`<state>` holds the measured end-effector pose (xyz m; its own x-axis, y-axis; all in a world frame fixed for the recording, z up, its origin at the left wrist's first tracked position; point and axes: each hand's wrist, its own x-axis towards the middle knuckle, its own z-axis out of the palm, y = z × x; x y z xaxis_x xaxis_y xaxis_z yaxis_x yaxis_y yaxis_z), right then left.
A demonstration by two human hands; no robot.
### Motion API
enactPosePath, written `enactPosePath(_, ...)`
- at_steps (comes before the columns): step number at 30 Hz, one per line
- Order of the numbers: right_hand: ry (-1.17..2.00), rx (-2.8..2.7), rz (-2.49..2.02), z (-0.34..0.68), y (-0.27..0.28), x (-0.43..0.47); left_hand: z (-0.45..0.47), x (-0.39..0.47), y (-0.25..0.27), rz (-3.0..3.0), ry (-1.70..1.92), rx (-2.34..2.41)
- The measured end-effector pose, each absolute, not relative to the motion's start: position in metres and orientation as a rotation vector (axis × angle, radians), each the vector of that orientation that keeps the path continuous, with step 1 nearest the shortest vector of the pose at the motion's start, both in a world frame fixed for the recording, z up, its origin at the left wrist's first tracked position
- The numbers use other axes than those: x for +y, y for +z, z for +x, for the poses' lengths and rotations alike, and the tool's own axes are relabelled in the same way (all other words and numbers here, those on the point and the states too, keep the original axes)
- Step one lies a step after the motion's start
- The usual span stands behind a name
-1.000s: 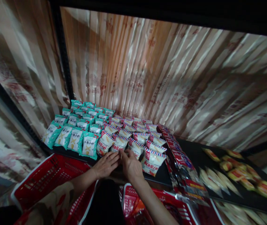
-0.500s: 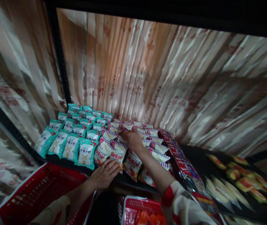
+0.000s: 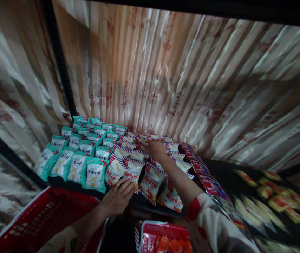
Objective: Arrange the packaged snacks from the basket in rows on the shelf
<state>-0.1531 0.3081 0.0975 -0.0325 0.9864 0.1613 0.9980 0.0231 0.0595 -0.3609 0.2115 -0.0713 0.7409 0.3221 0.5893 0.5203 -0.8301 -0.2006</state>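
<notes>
My left hand (image 3: 119, 196) lies with fingers stretched over the lower front of a white snack bag (image 3: 132, 170) with a red-and-blue striped top edge, at the shelf's front. Farther back, my right hand (image 3: 157, 150) reaches over the same kind of bags, its fingers extended and touching a snack bag (image 3: 141, 143) in a rear row. Its fingertips are partly blurred. More striped bags stand in rows around both hands. Left of them, teal snack bags (image 3: 96, 174) are lined up in rows.
A red basket (image 3: 15, 225) stands below the shelf at left. Another red basket (image 3: 165, 228), holding orange packs, is at the bottom middle. Dark red packs (image 3: 205, 174) and yellow packs (image 3: 279, 202) lie to the right. A dark post (image 3: 59, 59) and a curtain (image 3: 165, 77) are behind.
My right hand has moved slightly back and right over the striped bags, leaving bags behind the front row more visible. My left hand stays on the front bag. The view has shifted slightly.
</notes>
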Motion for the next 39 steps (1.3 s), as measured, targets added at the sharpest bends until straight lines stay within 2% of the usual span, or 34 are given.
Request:
enactPosePath(4,-0.149,-2.222,-2.296,-0.149,0.097,0.323,-0.361,0.211,-0.069,-2.584,-0.786,-0.651)
enactPosePath(9,-0.243,-2.339,-2.125,-0.161,0.088,0.331,-0.361,0.21,-0.065,-2.587,-0.777,-0.637)
enactPosePath(15,-0.09,-2.223,-2.171,-0.15,0.088,0.342,-0.36,0.211,-0.065,-2.553,-0.791,-0.63)
enactPosePath(21,0.012,-1.911,-2.413,-0.133,0.088,0.361,-0.361,0.212,-0.068,-2.583,-0.742,-0.637)
enactPosePath(31,0.12,-1.984,-2.414,-0.142,0.082,0.373,-0.36,0.211,-0.065,-2.564,-0.825,-0.643)
enactPosePath(39,0.065,-1.936,-2.39,-0.113,0.081,0.398,-0.358,0.213,-0.067,-2.544,-0.856,-0.634)
